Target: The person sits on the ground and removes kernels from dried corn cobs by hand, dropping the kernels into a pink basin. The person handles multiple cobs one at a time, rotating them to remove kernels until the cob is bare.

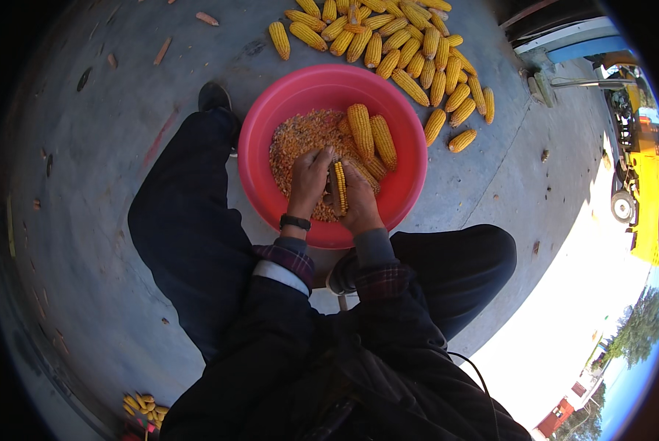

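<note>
Over a pink plastic basin [252,182], both hands are at one partly shelled ear of corn [339,188]. Rows of yellow kernels show on its right part, with a bare darker strip along the left. My right hand [361,201] grips it from the right, thumb along the kernels. Curled at its left side is my left hand [310,176], its thumb near the upper end and its fingers partly hidden. Loose corn kernels [302,129] cover the basin's left and middle. Several whole ears of corn [361,131] lie against the right inside.
A heap of corn ears [395,41] lies on the concrete floor [473,182] beyond the basin. Bare cobs [162,50] are scattered at upper left. My bent legs [181,220] flank the basin. More ears [145,407] sit at lower left; a yellow vehicle [643,193] stands far right.
</note>
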`<state>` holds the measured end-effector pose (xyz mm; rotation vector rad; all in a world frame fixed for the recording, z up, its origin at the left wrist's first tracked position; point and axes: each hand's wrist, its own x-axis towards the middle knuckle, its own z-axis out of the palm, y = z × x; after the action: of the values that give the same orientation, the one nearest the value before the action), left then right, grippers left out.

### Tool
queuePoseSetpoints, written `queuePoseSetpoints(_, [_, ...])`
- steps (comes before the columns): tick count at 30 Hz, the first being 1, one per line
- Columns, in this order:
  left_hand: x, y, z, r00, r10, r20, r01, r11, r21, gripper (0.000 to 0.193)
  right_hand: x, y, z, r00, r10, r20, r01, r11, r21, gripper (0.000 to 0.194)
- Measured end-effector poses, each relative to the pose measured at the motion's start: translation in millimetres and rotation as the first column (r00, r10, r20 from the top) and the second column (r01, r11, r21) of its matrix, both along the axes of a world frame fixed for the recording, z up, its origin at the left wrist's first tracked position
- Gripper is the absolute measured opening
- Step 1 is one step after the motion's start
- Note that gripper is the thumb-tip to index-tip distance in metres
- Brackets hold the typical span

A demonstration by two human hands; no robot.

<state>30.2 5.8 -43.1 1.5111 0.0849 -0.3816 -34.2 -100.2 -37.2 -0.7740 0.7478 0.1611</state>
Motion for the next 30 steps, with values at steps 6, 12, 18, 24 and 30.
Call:
queuePoseSetpoints(6, [-1, 5, 2, 0.996, -0.056, -0.074, 0.052, 0.997, -0.057, 0.041, -3, -14, -17, 0.998, -0.058, -0.035, 0.067, 0.897, 0.436, 0.038])
queuePoseSetpoints(12, [1, 5, -14, 0.977, -0.094, -0.193, 0.070, 0.990, -0.123, 0.037, -8, -27, -24, 0.997, -0.070, -0.024, 0.067, 0.716, 0.695, 0.040])
queuePoseSetpoints(18, [-3, 3, -23, 0.992, -0.098, -0.074, 0.105, 0.989, 0.105, 0.036, 2, -8, -4, 1.000, -0.022, 0.014, 0.023, 0.997, -0.070, 0.046])
queuePoseSetpoints(24, [-18, -21, 8, 0.972, -0.193, 0.134, 0.156, 0.957, 0.243, 0.054, 6, -10, -3, 0.991, -0.127, 0.042, 0.133, 0.965, -0.225, 0.053])
queuePoseSetpoints(30, [-26, -29, -10, 0.970, -0.215, 0.110, 0.159, 0.912, 0.379, 0.057, 10, -17, -6, 0.998, -0.065, 0.016, 0.066, 0.991, -0.120, 0.050])
